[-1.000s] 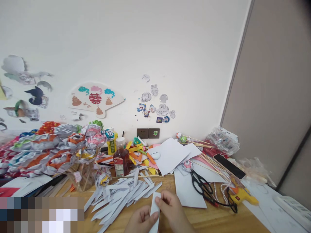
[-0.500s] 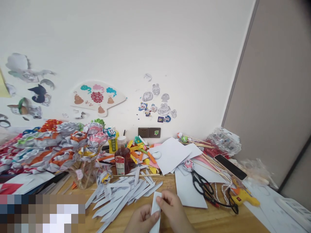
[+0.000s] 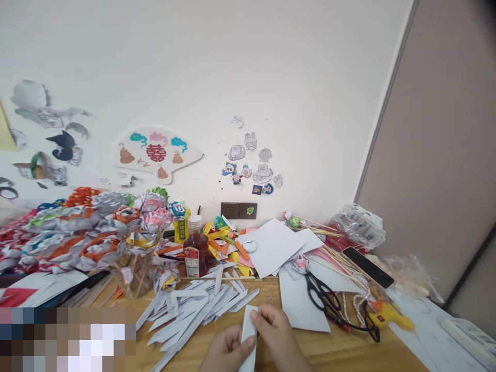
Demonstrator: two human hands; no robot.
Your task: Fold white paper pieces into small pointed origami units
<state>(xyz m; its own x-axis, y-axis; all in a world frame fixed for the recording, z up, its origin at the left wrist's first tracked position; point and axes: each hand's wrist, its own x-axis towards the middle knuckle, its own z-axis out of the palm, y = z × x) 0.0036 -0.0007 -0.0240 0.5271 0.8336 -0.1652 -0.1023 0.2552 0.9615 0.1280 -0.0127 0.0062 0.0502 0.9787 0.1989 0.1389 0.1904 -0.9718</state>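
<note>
At the bottom edge, both my hands pinch one narrow white paper strip (image 3: 248, 330) that stands nearly upright between them. My left hand (image 3: 227, 351) grips its lower part with the thumb pressed on the paper. My right hand (image 3: 275, 333) holds the upper part between thumb and fingers. Just left of my hands lies a heap of several similar folded white strips (image 3: 194, 310) on the wooden table (image 3: 333, 346).
Black scissors (image 3: 321, 294) and a yellow glue gun (image 3: 387, 315) lie to the right, with white sheets (image 3: 298, 305), wooden skewers and a black phone (image 3: 368, 266). A red-liquid bottle (image 3: 195, 253) and a jar of paper flowers (image 3: 134, 279) stand behind the strips. Stickers dot the wall.
The view has drifted slightly; my hands still hold the same strip in nearly the same place.
</note>
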